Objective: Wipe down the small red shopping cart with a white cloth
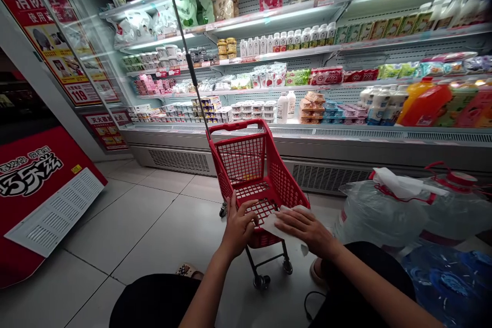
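Observation:
A small red shopping cart with a lattice basket stands right in front of me, its black wheels on the floor. Under my right hand is a thin white cloth, perhaps a wipe. The fingers press it against the cart's near rim, and part of it hangs below the palm. My left hand is at the near left corner of the basket, fingers apart and partly bent, with nothing seen in it. Whether it touches the rim is hard to tell. A thin pole rises from the cart's far left corner.
Behind the cart runs a lit refrigerated shelf stocked with bottles, cups and bags. Large clear water jugs and a blue jug stand at my right. A red freezer is at the left. A black cable lies near my foot.

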Tool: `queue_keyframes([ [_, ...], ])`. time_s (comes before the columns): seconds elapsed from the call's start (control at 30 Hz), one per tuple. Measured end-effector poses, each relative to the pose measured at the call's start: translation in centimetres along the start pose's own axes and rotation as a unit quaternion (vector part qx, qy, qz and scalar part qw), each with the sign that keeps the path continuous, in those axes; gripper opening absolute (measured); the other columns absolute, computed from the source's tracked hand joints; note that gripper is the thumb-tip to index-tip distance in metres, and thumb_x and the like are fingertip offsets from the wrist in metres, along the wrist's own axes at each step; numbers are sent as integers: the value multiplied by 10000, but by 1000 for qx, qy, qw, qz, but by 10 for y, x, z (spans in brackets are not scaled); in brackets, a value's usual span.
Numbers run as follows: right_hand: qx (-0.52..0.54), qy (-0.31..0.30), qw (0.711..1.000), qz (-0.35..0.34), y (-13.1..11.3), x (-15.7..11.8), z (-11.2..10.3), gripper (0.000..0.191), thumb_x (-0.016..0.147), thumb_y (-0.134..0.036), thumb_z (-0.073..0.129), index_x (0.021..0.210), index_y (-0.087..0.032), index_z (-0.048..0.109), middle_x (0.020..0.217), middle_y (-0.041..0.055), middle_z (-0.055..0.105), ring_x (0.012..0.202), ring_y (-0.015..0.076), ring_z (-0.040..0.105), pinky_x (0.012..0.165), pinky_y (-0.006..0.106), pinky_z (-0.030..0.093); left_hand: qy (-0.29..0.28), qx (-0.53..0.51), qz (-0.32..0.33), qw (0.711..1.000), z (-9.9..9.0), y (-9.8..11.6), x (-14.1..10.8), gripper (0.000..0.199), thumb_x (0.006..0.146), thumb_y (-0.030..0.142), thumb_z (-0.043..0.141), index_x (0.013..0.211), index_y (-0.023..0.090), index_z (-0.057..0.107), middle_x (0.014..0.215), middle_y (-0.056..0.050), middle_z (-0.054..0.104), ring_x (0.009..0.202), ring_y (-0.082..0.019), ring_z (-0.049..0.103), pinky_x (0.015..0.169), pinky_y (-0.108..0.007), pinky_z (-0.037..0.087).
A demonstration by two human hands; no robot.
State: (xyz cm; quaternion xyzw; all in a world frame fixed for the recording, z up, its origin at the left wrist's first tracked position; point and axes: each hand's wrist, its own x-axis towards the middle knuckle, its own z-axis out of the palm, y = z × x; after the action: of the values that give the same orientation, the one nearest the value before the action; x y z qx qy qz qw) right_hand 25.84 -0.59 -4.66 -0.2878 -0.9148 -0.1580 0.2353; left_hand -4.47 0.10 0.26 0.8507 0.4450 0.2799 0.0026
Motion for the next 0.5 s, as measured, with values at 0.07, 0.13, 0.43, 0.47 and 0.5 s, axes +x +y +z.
queue_keyframes([
  [0.07,-12,-26,999,-16,20,-17,-5,643,1054,-133,401,1635,-374,267,1628,-21,451,1523,200,382,1241,479,339,-3,-1,1,1000,-3,-3,-1,328,890,65,428,878,254,696,1511,61,569,1620,-298,2,1289,-654,98],
  [0.13,-19,-41,999,-2,39,-31,-11,663,1047,-127,403,1636,-391,253,1643,-39,424,1551,200,324,1267,501,295,-5,-8,-1,1000,-4,-5,-1,326,909,75,414,885,250,687,1513,57,568,1620,-294,22,1292,-648,105],
  [0.43,6,23,986,167,-13,-20,12,657,1082,-253,379,1684,-277,116,1713,20,282,1605,258,141,1276,499,298,-19,-35,3,999,-7,-19,11,335,891,67,413,907,249,694,1474,45,602,1621,-282,-5,1298,-616,184],
  [0.47,5,18,986,168,-25,-15,16,652,1085,-265,381,1683,-278,123,1714,14,279,1607,260,128,1274,495,298,-22,-29,5,999,-10,-21,12,337,895,72,416,922,254,699,1474,43,605,1622,-279,12,1296,-606,214],
  [0.5,4,8,986,166,-35,-10,19,647,1086,-268,381,1682,-280,127,1714,8,277,1608,256,119,1271,483,301,-24,-17,4,1000,-13,-23,13,340,898,74,422,946,261,703,1479,43,604,1622,-278,37,1292,-603,236],
])
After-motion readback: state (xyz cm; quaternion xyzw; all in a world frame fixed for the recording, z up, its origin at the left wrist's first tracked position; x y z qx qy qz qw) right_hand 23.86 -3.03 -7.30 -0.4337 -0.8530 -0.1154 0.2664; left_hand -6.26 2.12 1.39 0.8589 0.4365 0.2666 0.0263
